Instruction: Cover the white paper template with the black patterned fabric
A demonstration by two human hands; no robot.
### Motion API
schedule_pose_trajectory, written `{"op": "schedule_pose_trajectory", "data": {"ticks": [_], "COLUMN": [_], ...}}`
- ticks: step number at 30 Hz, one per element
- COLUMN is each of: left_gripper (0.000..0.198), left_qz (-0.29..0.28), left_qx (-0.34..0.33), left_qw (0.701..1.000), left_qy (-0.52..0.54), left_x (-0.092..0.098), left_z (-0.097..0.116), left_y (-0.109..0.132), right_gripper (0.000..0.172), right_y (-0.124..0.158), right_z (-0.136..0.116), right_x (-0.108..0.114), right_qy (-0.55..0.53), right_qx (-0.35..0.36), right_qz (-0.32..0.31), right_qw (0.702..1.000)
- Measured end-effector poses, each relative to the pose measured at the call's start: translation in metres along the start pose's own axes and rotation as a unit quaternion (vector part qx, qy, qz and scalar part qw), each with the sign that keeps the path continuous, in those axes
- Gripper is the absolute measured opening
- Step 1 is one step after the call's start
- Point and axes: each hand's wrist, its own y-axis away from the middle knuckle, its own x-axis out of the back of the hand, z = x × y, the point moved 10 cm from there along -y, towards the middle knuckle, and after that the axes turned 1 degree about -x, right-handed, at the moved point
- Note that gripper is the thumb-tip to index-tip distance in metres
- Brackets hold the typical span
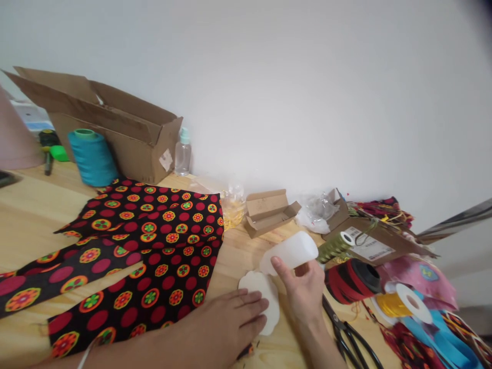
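Note:
My right hand (305,292) is wrapped round a smooth white plastic bottle (294,248), tilted with its lower left end over a flat white piece with a wavy edge (265,287). My left hand (242,318) lies on that piece with fingers stretched out, covering its left and lower part. Left of my hands spreads black fabric (165,241) printed with red dots and flower rounds; part of it lies beneath or behind my left forearm. Black-handled scissors (346,333) lie to the right of my right wrist.
A long open cardboard box (130,154), a blue thread cone (92,159) and a spray bottle (183,154) stand at the back left. A small open carton (271,212) is behind my hands. Right are a red spool (349,282), a yellow spool (400,302) and blue ribbon (446,338).

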Motion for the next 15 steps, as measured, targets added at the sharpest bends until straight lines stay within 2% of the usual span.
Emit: {"op": "schedule_pose_trajectory", "data": {"ticks": [3, 9, 15], "left_gripper": [0.033, 0.033, 0.035], "left_qz": [-0.001, -0.044, -0.09], "left_qx": [0.003, 0.01, 0.029], "left_qw": [1.0, 0.999, 0.995], "left_qy": [0.006, 0.01, -0.009], "left_x": [-0.002, -0.006, -0.005], "left_z": [0.001, 0.002, 0.003], "left_y": [0.001, -0.001, -0.003], "right_gripper": [0.025, 0.021, 0.022], "right_y": [0.002, 0.008, 0.01], "right_z": [-0.002, 0.0, -0.002], "right_x": [-0.007, -0.017, -0.015], "right_qy": [0.004, -0.024, -0.01], "right_qx": [0.001, -0.033, -0.042], "right_qz": [-0.009, -0.052, -0.024], "right_qw": [1.0, 0.998, 0.999]}}
